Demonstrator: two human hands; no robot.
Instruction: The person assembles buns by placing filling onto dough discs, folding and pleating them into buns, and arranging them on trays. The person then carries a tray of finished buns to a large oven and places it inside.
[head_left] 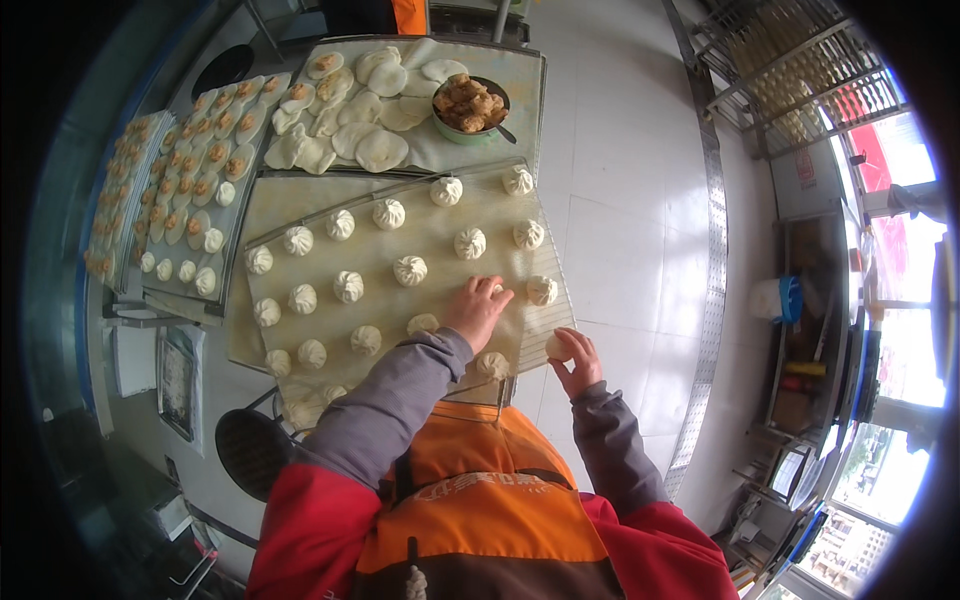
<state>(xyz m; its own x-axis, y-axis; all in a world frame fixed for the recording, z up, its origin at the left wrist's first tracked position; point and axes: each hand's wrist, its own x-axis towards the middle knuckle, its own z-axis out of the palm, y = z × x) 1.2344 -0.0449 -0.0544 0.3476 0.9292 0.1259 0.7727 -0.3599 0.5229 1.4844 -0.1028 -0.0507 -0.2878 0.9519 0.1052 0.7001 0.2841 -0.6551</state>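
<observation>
Rows of pleated white buns point(410, 270) sit on a lined wire tray point(440, 290) in front of me. My left hand point(478, 312) reaches over the tray's right half, its fingers curled round a bun that is mostly hidden, with only a bit of white showing at the fingertips. Just off the tray's near right edge, my right hand point(577, 363) grips a smooth-sided white bun point(558, 347) between thumb and fingers. A pleated bun point(541, 290) on the tray sits between my two hands, touched by neither.
Behind, another tray point(520, 90) carries flat dough rounds point(381, 150) and a green bowl point(470, 112) of brown filling with a spoon. Far left, trays hold filling-topped dough rounds point(215, 155). A black round stool point(255, 452) stands at near left; a metal rack point(790, 75) at far right.
</observation>
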